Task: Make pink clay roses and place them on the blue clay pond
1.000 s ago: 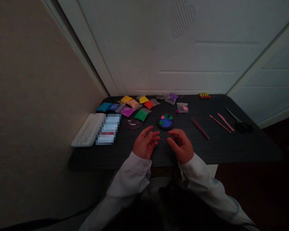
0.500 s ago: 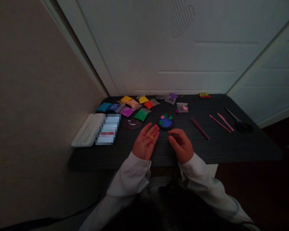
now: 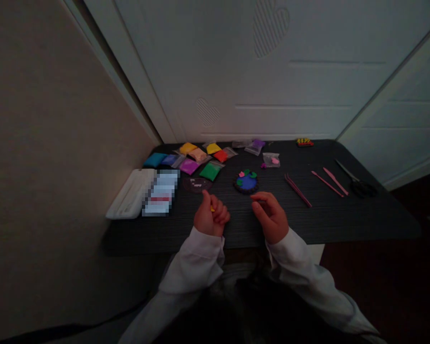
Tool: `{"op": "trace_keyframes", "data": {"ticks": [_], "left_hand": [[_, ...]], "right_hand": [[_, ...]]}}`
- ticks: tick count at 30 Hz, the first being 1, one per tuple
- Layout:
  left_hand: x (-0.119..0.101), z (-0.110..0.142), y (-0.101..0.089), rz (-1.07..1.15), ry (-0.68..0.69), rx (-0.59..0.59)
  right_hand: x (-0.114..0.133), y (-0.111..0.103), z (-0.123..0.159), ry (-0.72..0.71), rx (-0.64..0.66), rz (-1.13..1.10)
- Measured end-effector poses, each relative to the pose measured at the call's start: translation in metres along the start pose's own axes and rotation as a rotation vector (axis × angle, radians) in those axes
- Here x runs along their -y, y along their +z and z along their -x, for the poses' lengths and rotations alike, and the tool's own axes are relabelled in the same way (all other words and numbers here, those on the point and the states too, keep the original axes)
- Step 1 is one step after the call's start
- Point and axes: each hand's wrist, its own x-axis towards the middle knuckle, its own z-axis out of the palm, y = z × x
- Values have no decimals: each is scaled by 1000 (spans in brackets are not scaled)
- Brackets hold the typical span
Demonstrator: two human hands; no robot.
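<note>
My left hand (image 3: pixel 210 215) is curled closed above the front of the table, thumb pointing up. A small yellow piece (image 3: pixel 212 209), perhaps clay, shows between its fingers. To the right, my right hand (image 3: pixel 271 217) is loosely curved, thumb and index fingertip slightly apart, and no object is visible in it. Just beyond both hands lies a round clay pond (image 3: pixel 248 183) with a blue centre, a dark rim, green leaves and a pink flower. Neither hand touches it.
Several bags of coloured clay, including a green bag (image 3: pixel 210 170), lie at the back left. A clear disc (image 3: pixel 198 185), a white case (image 3: pixel 131 196) and a blurred screen (image 3: pixel 161 192) are left. Tweezers (image 3: pixel 298 190), pink tools (image 3: pixel 335 180) and scissors (image 3: pixel 356 184) lie right.
My left hand has gone from a flat, upturned palm with the yellow piece on its fingers to a curled hand around it. My right hand has hardly moved.
</note>
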Motion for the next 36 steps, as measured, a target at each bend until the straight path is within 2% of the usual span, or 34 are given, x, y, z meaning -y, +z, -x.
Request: {"op": "trace_keyframes", "data": {"ticks": [6,12,21,25,36], "left_hand": [[-1,1,0,49,6,37],[4,3,4,36,69,13],[-5,5,-3,-15,-55,116],[-7,7,-2,-52,-63,152],[16,1,-1,-274,88,58]], "right_hand": [[2,-1,-1,-12,-4,4],[3,-1,-1,-21,-3,22],[2,-1,-2,-23,-4,24],[2,-2,-2,-21,-5,26],[2,-2,-2,-26,-6,32]]}}
